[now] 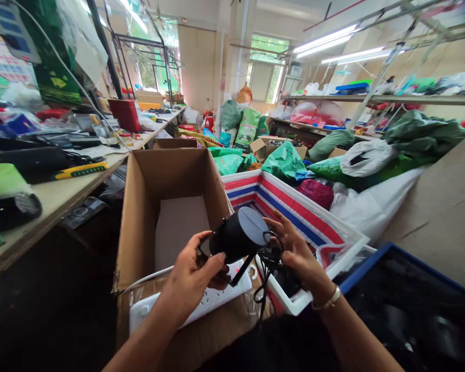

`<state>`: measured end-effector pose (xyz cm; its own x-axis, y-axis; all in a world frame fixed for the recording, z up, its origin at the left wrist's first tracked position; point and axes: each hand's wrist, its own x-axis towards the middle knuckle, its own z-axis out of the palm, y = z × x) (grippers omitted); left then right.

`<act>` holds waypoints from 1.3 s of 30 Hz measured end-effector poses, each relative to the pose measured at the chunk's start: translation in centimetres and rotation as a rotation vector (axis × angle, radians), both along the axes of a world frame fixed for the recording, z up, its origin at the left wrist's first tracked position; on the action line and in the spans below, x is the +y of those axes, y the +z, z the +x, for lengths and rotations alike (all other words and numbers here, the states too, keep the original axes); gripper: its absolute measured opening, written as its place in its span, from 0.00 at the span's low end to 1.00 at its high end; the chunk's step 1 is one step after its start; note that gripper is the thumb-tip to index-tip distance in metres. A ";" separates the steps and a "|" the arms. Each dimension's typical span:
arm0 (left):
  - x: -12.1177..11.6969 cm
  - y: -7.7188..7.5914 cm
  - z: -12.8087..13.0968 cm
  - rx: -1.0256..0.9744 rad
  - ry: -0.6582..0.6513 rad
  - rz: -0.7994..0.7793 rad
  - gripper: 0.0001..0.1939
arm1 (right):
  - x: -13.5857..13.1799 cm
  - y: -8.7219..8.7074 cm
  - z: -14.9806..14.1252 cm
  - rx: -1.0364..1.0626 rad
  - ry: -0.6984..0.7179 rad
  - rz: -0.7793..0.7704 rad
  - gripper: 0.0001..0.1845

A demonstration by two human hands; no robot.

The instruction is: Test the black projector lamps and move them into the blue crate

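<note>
Cluttered workshop (pixel 197 67), littered workbench (pixel 60 199), hands (pixel 191 271) around black corded device (pixel 230 240)

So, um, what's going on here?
Someone is handling a black, rounded device above a white power strip. Their left grip holds its body, while their right grip is beside it, at a thin black cable. An open cardboard box stands in front, with a striped bin to its right.
</note>
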<state>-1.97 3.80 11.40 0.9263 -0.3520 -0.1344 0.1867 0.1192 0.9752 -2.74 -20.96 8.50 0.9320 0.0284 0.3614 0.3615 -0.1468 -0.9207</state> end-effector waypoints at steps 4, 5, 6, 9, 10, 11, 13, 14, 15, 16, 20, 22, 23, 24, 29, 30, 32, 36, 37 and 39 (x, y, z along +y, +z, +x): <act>1.2 -0.6 -0.3 0.063 0.016 -0.062 0.33 | -3.9 -4.6 -2.7 0.380 0.114 -0.047 0.41; 1.3 -0.7 -0.4 0.078 0.017 -0.078 0.33 | -3.9 -6.0 -3.6 0.481 0.146 -0.114 0.42; 1.4 -0.8 -0.5 0.092 0.016 -0.094 0.33 | -3.5 -7.3 -4.4 0.552 0.171 -0.173 0.44; 1.3 -0.7 -0.7 0.131 0.011 -0.149 0.33 | -0.5 -10.5 -6.1 0.492 0.106 -0.269 0.36; 1.4 -0.5 -0.8 0.139 0.010 -0.165 0.33 | 0.7 -11.1 -6.2 0.410 0.029 -0.292 0.25; 1.5 -0.3 -0.9 0.142 0.009 -0.177 0.33 | 1.6 -11.5 -6.2 0.333 -0.047 -0.313 0.15; 2.1 0.1 -1.0 0.135 0.006 -0.194 0.33 | 2.7 -11.6 -5.8 0.242 -0.167 -0.336 0.08; 2.6 0.4 -1.1 0.126 0.010 -0.200 0.33 | 2.8 -11.4 -5.5 0.225 -0.206 -0.341 0.09; 3.2 0.6 -1.2 0.116 0.021 -0.208 0.32 | 2.7 -11.1 -5.3 0.217 -0.234 -0.347 0.11; 3.8 0.8 -1.4 0.105 0.036 -0.218 0.32 | 2.6 -10.7 -5.0 0.208 -0.254 -0.351 0.11; 6.1 0.9 -1.9 0.059 0.137 -0.264 0.29 | 2.7 -9.7 -3.9 0.202 -0.243 -0.280 0.13; 6.8 0.6 -2.0 0.030 0.188 -0.302 0.28 | 3.6 -9.9 -3.3 0.196 -0.220 -0.244 0.15; 7.0 0.3 -2.1 0.020 0.208 -0.323 0.27 | 4.1 -10.1 -3.0 0.187 -0.218 -0.241 0.15; 7.2 0.0 -2.1 0.013 0.222 -0.343 0.27 | 4.6 -10.3 -2.7 0.173 -0.217 -0.247 0.15; 7.8 -1.4 -2.2 0.009 0.271 -0.396 0.26 | 5.7 -11.5 -2.0 0.103 -0.256 -0.312 0.12; 7.9 -1.7 -2.2 0.010 0.278 -0.401 0.26 | 5.6 -11.6 -1.9 0.093 -0.269 -0.332 0.12; 8.0 -2.2 -2.2 0.010 0.293 -0.410 0.26 | 5.7 -11.7 -1.9 0.077 -0.296 -0.377 0.12; 8.0 -3.2 -2.0 0.020 0.299 -0.442 0.25 | 6.3 -11.9 -1.7 0.029 -0.360 -0.481 0.13; 7.9 -3.5 -2.0 0.024 0.300 -0.460 0.25 | 6.6 -12.0 -1.7 0.007 -0.374 -0.506 0.13; 7.5 -4.1 -1.8 0.029 0.313 -0.496 0.25 | 7.3 -12.3 -1.7 -0.049 -0.401 -0.544 0.14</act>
<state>-3.77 11.27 7.31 0.9947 -0.0896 -0.0502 0.0948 0.6136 0.7839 -4.46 -13.70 -3.79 0.8912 -0.1261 0.4357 0.2223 -0.7160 -0.6617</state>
